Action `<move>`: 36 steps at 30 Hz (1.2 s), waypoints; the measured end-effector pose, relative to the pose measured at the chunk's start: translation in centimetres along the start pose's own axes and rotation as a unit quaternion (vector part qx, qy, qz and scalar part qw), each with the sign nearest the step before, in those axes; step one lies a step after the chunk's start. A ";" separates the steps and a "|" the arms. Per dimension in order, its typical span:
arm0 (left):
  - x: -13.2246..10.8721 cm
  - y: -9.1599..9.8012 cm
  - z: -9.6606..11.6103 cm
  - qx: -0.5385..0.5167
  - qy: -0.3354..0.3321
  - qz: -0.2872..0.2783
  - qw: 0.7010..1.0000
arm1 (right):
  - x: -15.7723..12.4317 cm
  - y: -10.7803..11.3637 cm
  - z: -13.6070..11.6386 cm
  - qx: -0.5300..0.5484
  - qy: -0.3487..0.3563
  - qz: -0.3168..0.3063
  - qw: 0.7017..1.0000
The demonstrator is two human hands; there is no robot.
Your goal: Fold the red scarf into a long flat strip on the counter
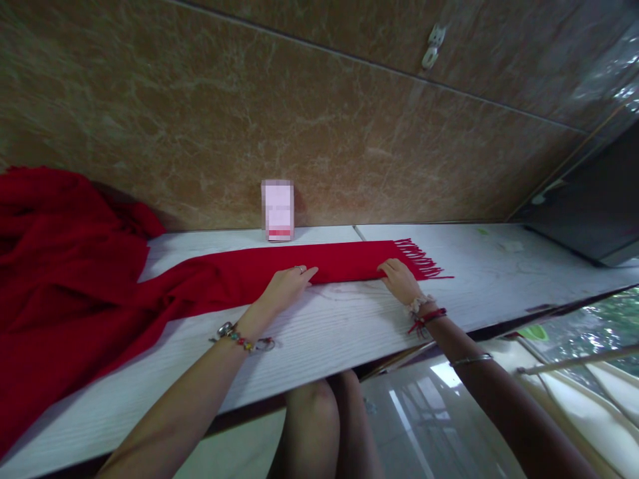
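Observation:
A long red scarf (pixel 344 261) runs along the white tabletop, its right part folded into a flat, narrow strip. A fringe of red tassels ends that strip on the right. My left hand (pixel 288 287), with a ring on one finger, has its fingers closed on the strip's near edge around the middle. Close to the fringe, my right hand (pixel 399 281) pinches the same near edge, fingertips bent over the cloth. Leftward the scarf becomes wrinkled and widens into a loose, bunched heap. Both wrists wear bracelets.
A pale upright box (pixel 278 207), blurred out, leans by the brown marbled wall (pixel 349 153) behind the strip. The white tabletop (pixel 309 332) ends just above my knees (pixel 319 412). A dark grey panel (pixel 594 193) stands at the far right.

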State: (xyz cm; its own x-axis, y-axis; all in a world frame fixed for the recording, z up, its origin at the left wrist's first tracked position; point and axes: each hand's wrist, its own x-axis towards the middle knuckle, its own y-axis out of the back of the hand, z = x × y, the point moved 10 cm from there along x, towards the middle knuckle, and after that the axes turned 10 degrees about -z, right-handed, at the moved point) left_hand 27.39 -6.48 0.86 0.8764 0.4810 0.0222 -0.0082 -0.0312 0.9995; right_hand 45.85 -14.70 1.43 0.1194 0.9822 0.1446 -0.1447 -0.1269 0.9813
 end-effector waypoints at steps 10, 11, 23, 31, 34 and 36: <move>-0.1 0.6 0.2 0.019 -0.008 0.003 1.000 | 0.2 -1.5 0.6 -0.061 -0.004 -0.075 0.995; 0.0 0.6 0.1 0.021 -0.010 0.003 1.000 | 0.2 -1.4 0.4 -0.067 0.003 -0.074 0.995; -0.2 0.3 0.2 0.044 -0.027 -0.001 0.999 | -2.1 -0.6 5.9 -0.071 -0.043 0.009 0.997; -0.3 0.5 -0.1 0.043 -0.025 -0.006 0.999 | -2.3 -1.1 5.2 -0.105 0.042 -0.003 0.994; -0.3 0.0 0.3 0.040 -0.042 -0.032 0.998 | -3.0 -0.9 5.7 -0.102 0.049 0.016 0.993; -0.3 -0.4 0.5 0.036 -0.051 -0.049 0.997 | -3.4 -1.1 6.5 -0.102 0.037 0.022 0.994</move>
State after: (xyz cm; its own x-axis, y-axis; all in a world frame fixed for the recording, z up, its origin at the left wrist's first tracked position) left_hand 27.32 -7.03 0.43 0.9161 0.3928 -0.0807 0.1101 -0.0530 0.9925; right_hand 51.99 -18.85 0.73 0.0373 0.9848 0.1697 -0.3460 -0.1466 0.9267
